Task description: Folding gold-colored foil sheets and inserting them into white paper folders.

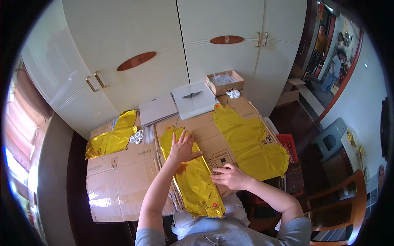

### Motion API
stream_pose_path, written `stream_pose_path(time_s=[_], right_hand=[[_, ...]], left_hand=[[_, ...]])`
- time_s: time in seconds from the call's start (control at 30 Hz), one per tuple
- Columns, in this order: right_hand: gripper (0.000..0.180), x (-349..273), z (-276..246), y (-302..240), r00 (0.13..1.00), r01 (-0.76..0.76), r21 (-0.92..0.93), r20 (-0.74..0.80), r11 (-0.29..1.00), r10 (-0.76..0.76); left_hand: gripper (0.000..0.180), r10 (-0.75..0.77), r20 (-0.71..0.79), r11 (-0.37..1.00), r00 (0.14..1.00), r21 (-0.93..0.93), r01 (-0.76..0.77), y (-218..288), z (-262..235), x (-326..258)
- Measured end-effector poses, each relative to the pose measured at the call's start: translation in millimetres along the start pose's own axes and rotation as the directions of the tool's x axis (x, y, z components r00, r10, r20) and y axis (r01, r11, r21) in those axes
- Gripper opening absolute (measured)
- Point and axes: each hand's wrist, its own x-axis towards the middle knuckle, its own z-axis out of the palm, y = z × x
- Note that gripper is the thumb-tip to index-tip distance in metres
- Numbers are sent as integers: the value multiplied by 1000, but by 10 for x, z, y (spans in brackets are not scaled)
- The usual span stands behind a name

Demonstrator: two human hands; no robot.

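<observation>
**Shiny gold foil sheet point(195, 184), folded long: likely light, soft, slippery**

It probably creases easily; best held by its edges. It lies on brown cardboard point(123, 180), beneath the left hand point(182, 149), spread flat, gripping nothing. The right hand point(230, 176), loosely open, touches its right edge.

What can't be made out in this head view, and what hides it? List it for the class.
Head view, covered: the patch of gold foil balloon beneath the left hand, hidden by that hand.
Head view, turned away: the palm of the right hand, hidden by its own back.
Head view, too small: what the clear plastic items in the cardboard box are.
Head view, cut off: the lowest part of the wooden chair, by the lower edge.
</observation>
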Motion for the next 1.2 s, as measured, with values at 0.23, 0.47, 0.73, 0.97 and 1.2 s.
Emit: stream_pose_path(time_s=[0.23,0.47,0.73,0.97,1.2], right_hand=[[32,5,-11,-2,998,-59,103,44,993,54],[36,-3,29,-7,996,-85,138,-7,987,87],[33,-9,47,-28,990,-98,204,-80,974,117],[24,284,-44,-226,940,-218,275,-198,936,277],[44,590,186,-553,939,-249,212,-187,945,290]], left_hand=[[93,-40,-49,999,998,30,42,-27,-63,45],[73,159,-61,979,985,-116,-165,488,-63,-414],[61,-43,-160,998,986,-62,33,318,-30,-235],[49,-95,-346,969,934,-245,8,250,221,-238],[45,-80,-384,965,920,-260,-25,213,262,-222]])
